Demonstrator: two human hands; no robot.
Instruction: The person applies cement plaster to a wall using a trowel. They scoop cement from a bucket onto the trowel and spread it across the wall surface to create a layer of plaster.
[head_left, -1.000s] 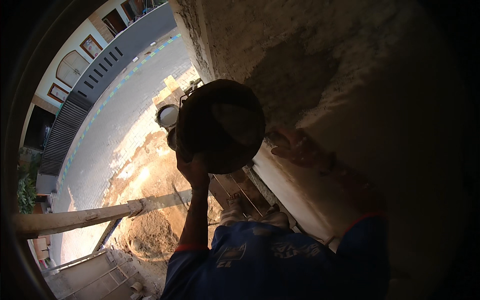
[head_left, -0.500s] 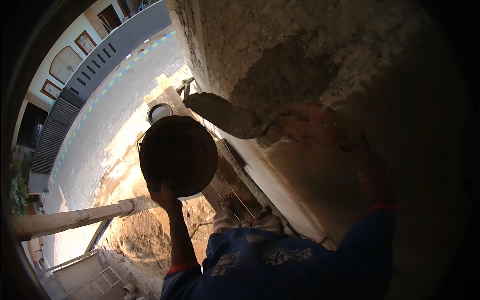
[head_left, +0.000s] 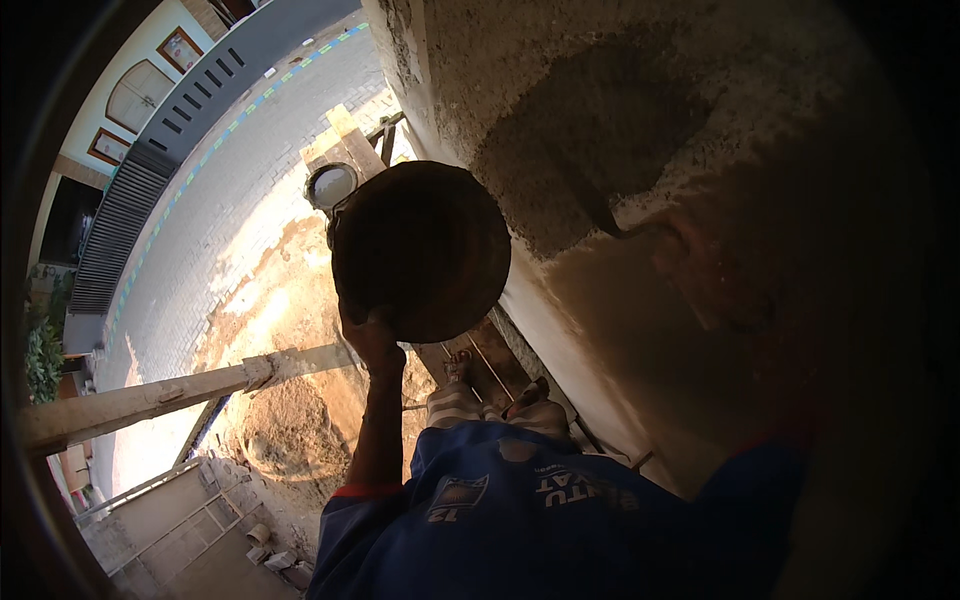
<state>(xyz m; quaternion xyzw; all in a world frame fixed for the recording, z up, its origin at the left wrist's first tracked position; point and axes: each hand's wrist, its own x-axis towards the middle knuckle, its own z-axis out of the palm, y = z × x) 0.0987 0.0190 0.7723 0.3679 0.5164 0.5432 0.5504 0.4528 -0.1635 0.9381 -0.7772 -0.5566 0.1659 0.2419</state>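
Holding a dark round bucket [head_left: 420,250] at its near left edge, the left hand [head_left: 372,340] is closed on it, and a part of its fingers is hidden. The bucket is in the air in front of the person's body, just beside the wall [head_left: 620,320], and its round mouth faces upward; inside it is too dark to tell what it contains. The right hand [head_left: 705,265] is in deep shade before the wall. It grasps a trowel [head_left: 595,205] by the handle, although the single fingers are difficult to see. The blade lies over a dark, rough patch [head_left: 640,120] of the wall, but whether it touches the surface, one cannot tell. Below the bucket, the feet [head_left: 458,366] of the person are on boards [head_left: 500,350] along the wall. Beyond the bucket there is a pail [head_left: 332,185] with something grey inside. A long beam [head_left: 140,408] comes from the left side toward the left forearm, near a heap of sand [head_left: 290,430]. Farther away are a paved street [head_left: 230,200], a dark gate [head_left: 110,230] and a white house [head_left: 150,50]
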